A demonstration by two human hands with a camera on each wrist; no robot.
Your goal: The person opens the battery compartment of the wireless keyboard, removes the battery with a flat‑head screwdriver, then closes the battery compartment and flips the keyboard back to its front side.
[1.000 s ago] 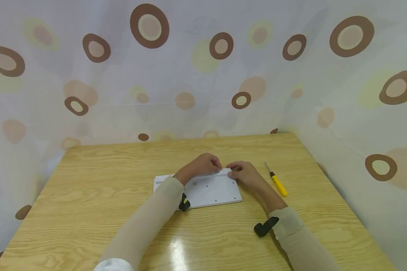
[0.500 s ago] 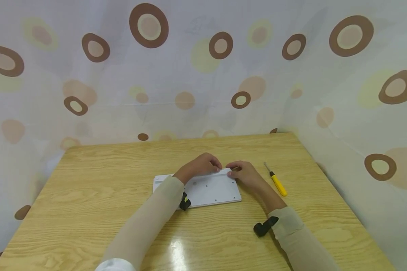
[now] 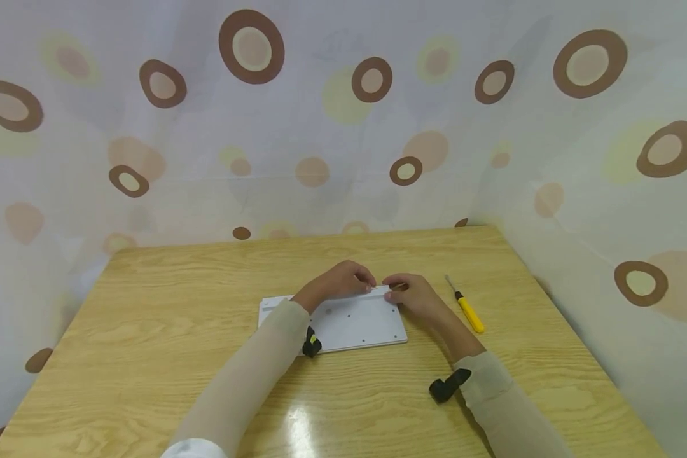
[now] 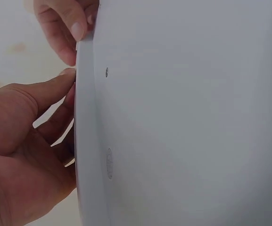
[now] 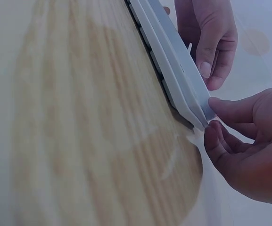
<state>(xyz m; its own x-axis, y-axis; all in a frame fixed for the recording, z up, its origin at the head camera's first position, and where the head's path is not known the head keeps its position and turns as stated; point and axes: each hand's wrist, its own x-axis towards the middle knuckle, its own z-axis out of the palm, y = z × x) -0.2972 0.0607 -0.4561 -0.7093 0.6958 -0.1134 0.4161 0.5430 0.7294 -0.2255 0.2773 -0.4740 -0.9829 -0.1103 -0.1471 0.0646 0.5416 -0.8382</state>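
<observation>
A white keyboard [image 3: 357, 324] lies face down on the table, its back with several small screw holes turned up; key edges show beneath it in the right wrist view. My left hand [image 3: 343, 280] grips its far edge right of the middle. The thumb of that left hand [image 4: 27, 141] is on the edge, its other fingers partly hidden behind. My right hand [image 3: 418, 296] holds the far right corner. Thumb and forefinger of the right hand [image 5: 251, 146] pinch there, close to the left fingertips. A thin white tab [image 5: 190, 47] sticks up beside the left thumb.
A screwdriver [image 3: 471, 313] with a yellow handle lies on the wooden table [image 3: 149, 343], right of the right hand. Behind the table and along its right side hangs a white cloth [image 3: 315, 210] with brown and yellow circles.
</observation>
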